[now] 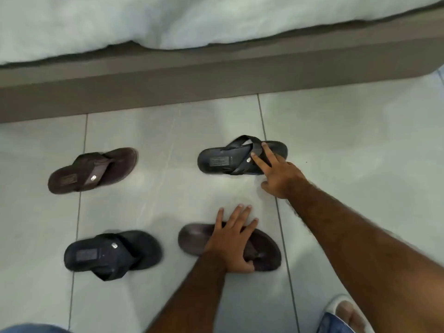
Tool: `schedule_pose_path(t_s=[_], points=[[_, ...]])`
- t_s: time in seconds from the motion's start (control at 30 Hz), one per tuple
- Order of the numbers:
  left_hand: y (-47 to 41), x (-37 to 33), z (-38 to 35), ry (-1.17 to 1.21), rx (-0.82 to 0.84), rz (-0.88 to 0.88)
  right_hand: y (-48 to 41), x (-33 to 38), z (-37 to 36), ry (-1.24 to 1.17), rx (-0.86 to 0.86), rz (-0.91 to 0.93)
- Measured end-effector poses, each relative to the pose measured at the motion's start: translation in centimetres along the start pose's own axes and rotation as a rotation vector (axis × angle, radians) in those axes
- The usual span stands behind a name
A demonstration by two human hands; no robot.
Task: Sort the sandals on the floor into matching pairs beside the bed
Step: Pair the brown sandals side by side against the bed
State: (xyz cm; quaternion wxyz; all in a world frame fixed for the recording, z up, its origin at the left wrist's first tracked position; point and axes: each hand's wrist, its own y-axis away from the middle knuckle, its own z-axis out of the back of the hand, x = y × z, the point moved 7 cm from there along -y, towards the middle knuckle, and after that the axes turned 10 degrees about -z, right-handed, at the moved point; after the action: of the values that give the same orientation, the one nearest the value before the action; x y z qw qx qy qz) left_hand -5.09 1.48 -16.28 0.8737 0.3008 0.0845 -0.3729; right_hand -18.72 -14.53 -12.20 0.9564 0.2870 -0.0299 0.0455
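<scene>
Several sandals lie on the pale tiled floor in front of the bed. A brown sandal (92,170) lies at the far left and a black sandal (223,162) at the far right. A second black sandal (108,253) lies near left and a second brown sandal (192,239) near right. My left hand (231,241) lies flat across the near brown sandal, thumb curled at its edge. My right hand (278,174) rests two fingers on the straps of the far black sandal.
The grey bed base (216,75) runs across the top, with a white duvet (168,20) hanging over it. My foot in a white slipper (346,311) is at the bottom right. Bare tiles spread right of the sandals.
</scene>
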Motion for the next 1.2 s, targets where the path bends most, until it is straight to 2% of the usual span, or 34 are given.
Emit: schedule_pose_path(t_s=[0.2, 0.47, 0.57, 0.63, 0.7, 0.73, 0.83, 0.9, 0.97, 1.07, 1.13, 1.2], points=[[-1.1, 4.9, 3.3, -0.263, 0.154, -0.158, -0.5, -0.8, 0.2, -0.043, 0.041, -0.195], [1.1, 12.5, 8.2, -0.39, 0.15, -0.089, -0.8, -0.6, 0.1, -0.062, 0.002, -0.281], [1.6, 13.8, 8.8, -0.352, 0.094, -0.09, -0.7, -0.6, -0.1, -0.031, -0.031, -0.277], [2.5, 14.6, 9.6, -0.303, -0.055, -0.075, -0.8, -0.7, -0.3, -0.023, -0.031, -0.275], [4.5, 16.7, 10.5, -0.225, -0.272, 0.07, -0.9, -0.9, -0.4, -0.018, -0.006, -0.273], [6.1, 18.4, 10.8, -0.173, -0.379, 0.208, -0.9, -1.0, -0.5, -0.016, 0.004, -0.273], [12.1, 24.2, 10.4, 0.015, -0.654, 0.759, -0.8, -1.3, -0.8, -0.002, -0.001, -0.283], [15.5, 27.3, 9.3, 0.169, -0.709, 1.03, -0.7, -1.7, -1.1, -0.015, -0.013, -0.298], [17.5, 29.9, 8.3, 0.283, -0.66, 1.125, -0.6, -2.3, -1.3, -0.051, -0.012, -0.323], [18.6, 32.6, 7.8, 0.406, -0.611, 1.095, -0.6, -3.1, -0.8, -0.171, -0.025, -0.392], [18.7, 33.2, 8.4, 0.463, -0.667, 1.092, -0.3, -2.6, 1.2, -0.22, -0.249, -0.418], [18.4, 33.2, 9.0, 0.508, -0.673, 1.114, 0.3, 0.1, 3.2, -0.112, -0.485, -0.294]])
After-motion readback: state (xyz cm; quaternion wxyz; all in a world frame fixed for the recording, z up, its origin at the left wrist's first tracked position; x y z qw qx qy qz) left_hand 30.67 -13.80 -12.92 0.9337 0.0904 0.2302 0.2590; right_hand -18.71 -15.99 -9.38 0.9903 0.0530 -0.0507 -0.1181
